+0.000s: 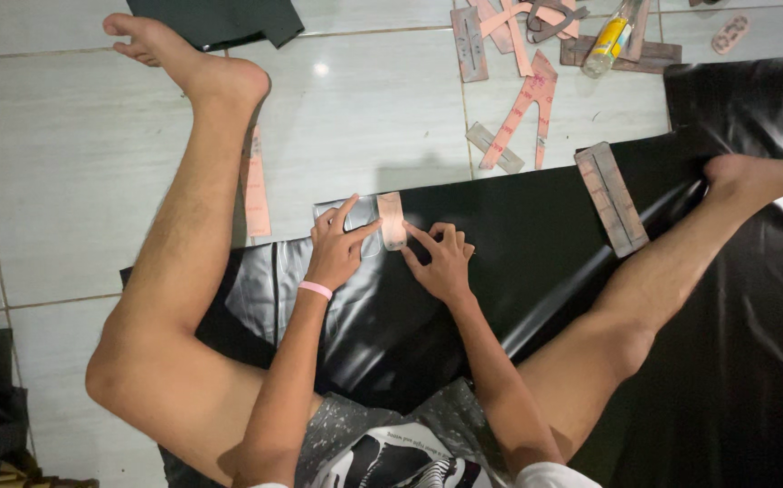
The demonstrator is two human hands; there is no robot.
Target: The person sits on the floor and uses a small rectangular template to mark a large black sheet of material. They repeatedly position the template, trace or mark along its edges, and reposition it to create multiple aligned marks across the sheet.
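1. A small pinkish pattern strip lies upright on the near edge of the black glossy sheet; the left hand presses just beside it with forefinger stretched out and fingers spread, clamped on nothing
2. The right hand rests flat on the sheet, fingertips touching the strip's right side, fingers apart
3. A pale outlined patch shows under the left forefinger
4. A brown rectangular template lies tilted on the sheet's upper edge, well apart from the hands
5. More pink and brown cut pieces lie scattered on the tile floor beyond, beside a clear bottle with a yellow label
6. A long pink strip lies along the left leg; bare tiles stretch left of it
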